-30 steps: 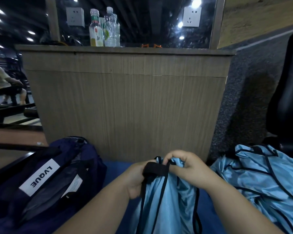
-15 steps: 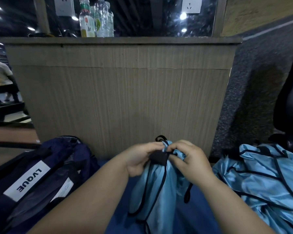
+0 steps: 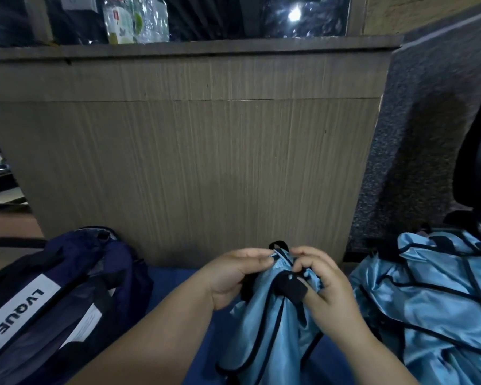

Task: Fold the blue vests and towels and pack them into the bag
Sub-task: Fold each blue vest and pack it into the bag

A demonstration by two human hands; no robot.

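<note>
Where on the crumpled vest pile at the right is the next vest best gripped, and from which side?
Probably by the black band at the top of the vest pile, coming from above with the right hand once free: the band stands proud of the crumpled cloth, while the rest lies slack and tangled.

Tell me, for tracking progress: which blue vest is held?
The centre vest, gripped by left hand and right hand; the heaped vests at right lie untouched.

support: blue surface (image 3: 175,284) | left — navy LVQUE bag (image 3: 67,276) | right — crumpled heap of light-blue vests (image 3: 442,295)
</note>
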